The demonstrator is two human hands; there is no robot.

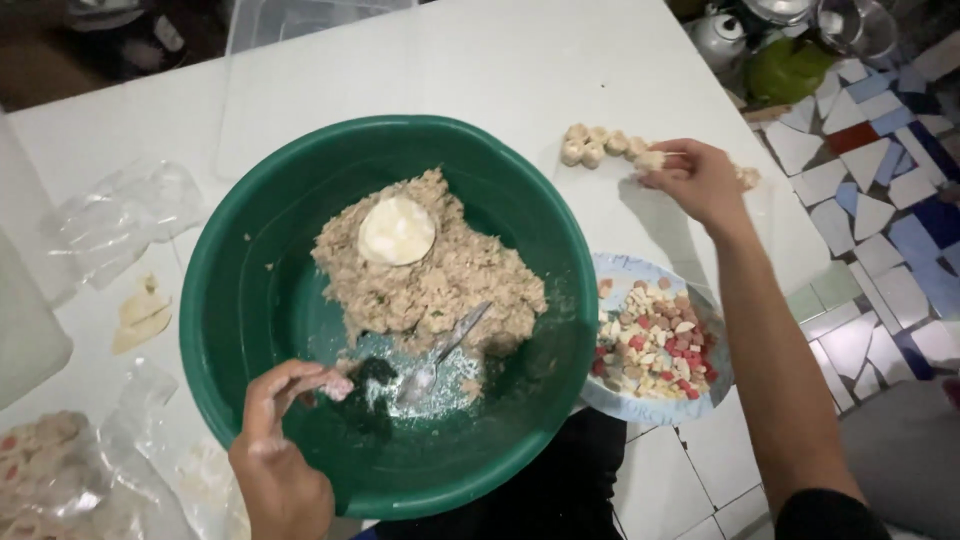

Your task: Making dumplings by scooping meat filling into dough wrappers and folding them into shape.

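Left hand (285, 420), near edge of the table (520, 60): fingers curled over the rim of the green basin (250, 300), pinching a small pinkish lump; a spoon (440, 350) and minced filling (430, 265) topped by a round white wrapper (396, 230) lie inside. Plate of diced pieces (655, 345) sits just right of the basin. Right hand (695, 180), far right edge: narrowed on one dumpling at the end of a row of dumplings (600, 148).

Clear plastic bags (120, 215) crumpled left of green bowl (250, 300).
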